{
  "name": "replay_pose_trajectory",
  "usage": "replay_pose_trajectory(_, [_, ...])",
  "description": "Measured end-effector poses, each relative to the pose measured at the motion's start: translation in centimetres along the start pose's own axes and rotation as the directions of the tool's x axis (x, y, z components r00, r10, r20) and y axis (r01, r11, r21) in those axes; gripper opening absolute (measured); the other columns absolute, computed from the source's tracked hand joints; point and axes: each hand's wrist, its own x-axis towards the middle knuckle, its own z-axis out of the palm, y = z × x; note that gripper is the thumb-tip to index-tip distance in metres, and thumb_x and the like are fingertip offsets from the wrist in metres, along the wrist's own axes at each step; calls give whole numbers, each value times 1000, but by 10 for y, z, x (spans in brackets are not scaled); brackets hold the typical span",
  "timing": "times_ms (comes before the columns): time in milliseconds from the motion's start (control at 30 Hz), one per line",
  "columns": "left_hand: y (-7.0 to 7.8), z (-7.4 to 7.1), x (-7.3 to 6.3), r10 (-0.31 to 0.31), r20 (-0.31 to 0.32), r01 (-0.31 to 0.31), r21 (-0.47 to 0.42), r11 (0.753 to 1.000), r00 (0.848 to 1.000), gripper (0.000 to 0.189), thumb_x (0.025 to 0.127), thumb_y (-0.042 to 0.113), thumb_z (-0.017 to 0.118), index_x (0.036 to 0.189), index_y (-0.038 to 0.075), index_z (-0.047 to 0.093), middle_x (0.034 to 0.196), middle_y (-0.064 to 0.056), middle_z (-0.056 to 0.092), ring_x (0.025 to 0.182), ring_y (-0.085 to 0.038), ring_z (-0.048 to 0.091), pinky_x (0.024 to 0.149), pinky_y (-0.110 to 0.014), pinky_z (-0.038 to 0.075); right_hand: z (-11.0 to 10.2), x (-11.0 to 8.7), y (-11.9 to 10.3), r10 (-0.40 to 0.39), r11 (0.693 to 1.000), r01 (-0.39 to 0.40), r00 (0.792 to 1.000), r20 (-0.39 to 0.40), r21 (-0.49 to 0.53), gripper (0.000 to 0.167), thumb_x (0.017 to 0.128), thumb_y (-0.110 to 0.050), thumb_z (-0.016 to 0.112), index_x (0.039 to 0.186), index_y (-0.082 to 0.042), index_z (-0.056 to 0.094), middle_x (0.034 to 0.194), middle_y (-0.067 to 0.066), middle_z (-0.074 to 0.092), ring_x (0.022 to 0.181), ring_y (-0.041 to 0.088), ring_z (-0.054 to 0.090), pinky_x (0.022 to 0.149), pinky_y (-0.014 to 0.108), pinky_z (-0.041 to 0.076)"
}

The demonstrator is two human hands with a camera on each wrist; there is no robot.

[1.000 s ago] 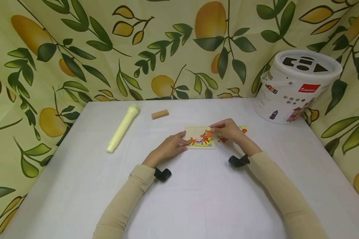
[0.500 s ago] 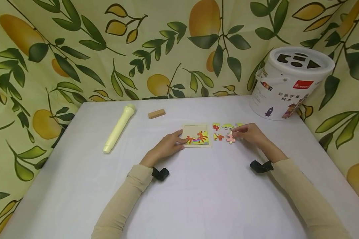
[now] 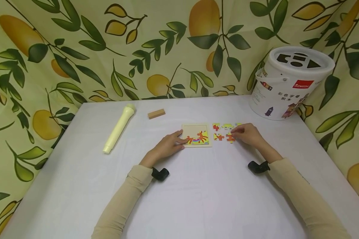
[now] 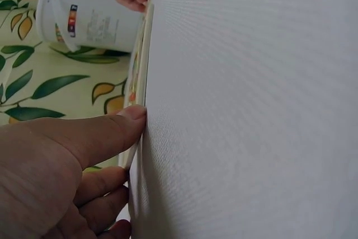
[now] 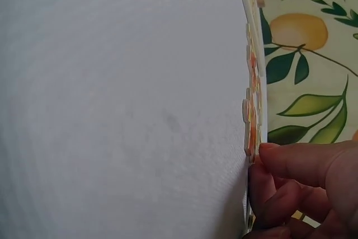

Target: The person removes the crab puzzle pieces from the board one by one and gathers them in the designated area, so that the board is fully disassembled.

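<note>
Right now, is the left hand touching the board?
Touching. The left wrist view shows it plainly: the left hand has its thumb tip resting against the edge of the board, with no gap between them.

The loose pieces (image 3: pixel 218 137) lie between the puzzle tray (image 3: pixel 192 129), left, and the bucket (image 3: pixel 279 93), behind right.

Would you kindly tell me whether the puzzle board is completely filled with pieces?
No, the upper left of the puzzle board is bare.
</note>
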Motion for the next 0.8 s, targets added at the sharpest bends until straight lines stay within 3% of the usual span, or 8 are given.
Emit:
replay_pose_trajectory(233, [0, -1, 0, 10, -4, -10, -2, 1000, 1000, 34, 88, 17, 61, 122, 11, 60, 146, -18, 34, 134, -33, 33, 110, -44, 28, 0, 1, -11, -62, 998, 61, 998, -32, -34, 23, 86, -16, 60, 101, -1, 67, 84, 12, 56, 77, 23, 46, 58, 26, 38])
replay_pose_trajectory(467, [-1, 0, -2, -5, 1, 5, -13, 1000, 1000, 35, 88, 18, 61, 122, 12, 59, 147, -17, 33, 135, -32, 32, 111, -43, 27, 18, 12, -40, -127, 992, 127, 991, 27, 3, 24, 87, -21, 62, 105, -6, 66, 86, 11, 58, 63, 18, 50, 48, 23, 42])
replay_pose_trajectory(633, [-1, 1, -1, 18, -10, -17, 5, 1000, 1000, 35, 88, 18, 61, 122, 11, 59, 146, -17, 34, 135, -31, 33, 110, -42, 28, 34, 18, -66, -230, 972, 234, 966, 115, -17, 32, 82, -20, 69, 109, -5, 64, 90, 11, 59, 74, 21, 50, 58, 27, 42])
replay_pose_trajectory(800, [-2, 0, 0, 22, -10, -22, 13, 1000, 1000, 35, 88, 18, 62, 122, 11, 59, 145, -18, 35, 134, -32, 34, 110, -42, 29, 46, 22, -84, -198, 972, 216, 965, 172, -95, 43, 78, -26, 73, 114, -7, 61, 102, 14, 57, 93, 27, 51, 77, 35, 44])
